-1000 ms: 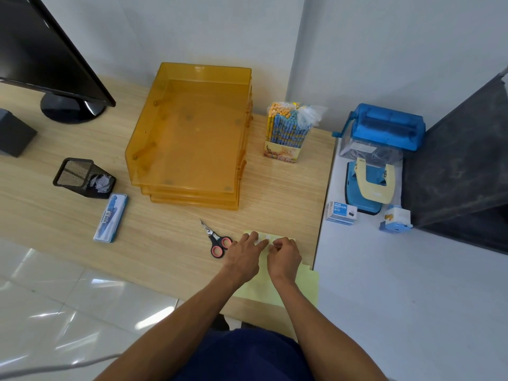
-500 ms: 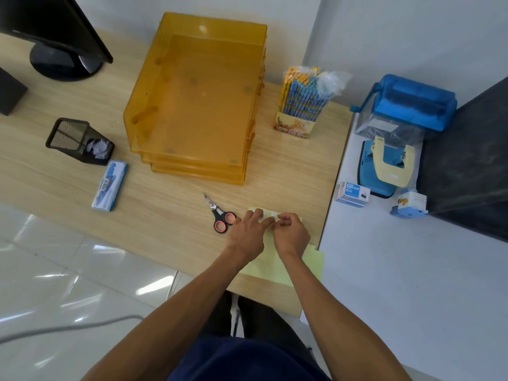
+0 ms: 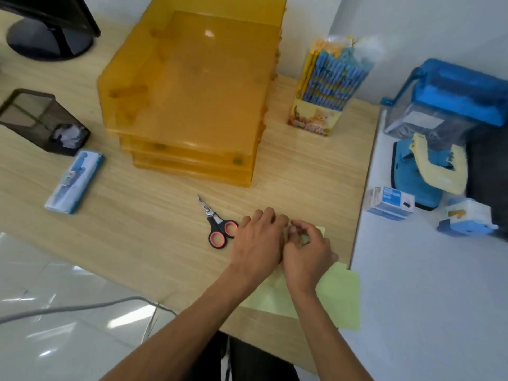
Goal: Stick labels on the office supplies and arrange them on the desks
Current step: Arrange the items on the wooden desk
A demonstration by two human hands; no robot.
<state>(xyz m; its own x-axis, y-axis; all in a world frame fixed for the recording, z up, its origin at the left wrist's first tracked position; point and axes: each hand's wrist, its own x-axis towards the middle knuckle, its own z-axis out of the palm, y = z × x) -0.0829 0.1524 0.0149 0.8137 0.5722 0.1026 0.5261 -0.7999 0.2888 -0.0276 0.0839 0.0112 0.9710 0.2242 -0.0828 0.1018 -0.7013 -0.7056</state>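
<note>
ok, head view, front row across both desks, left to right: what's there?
blue packet → scissors → left hand → right hand → small blue-and-white box → blue-and-white gadget. Left out: green label sheet under the hands.
</note>
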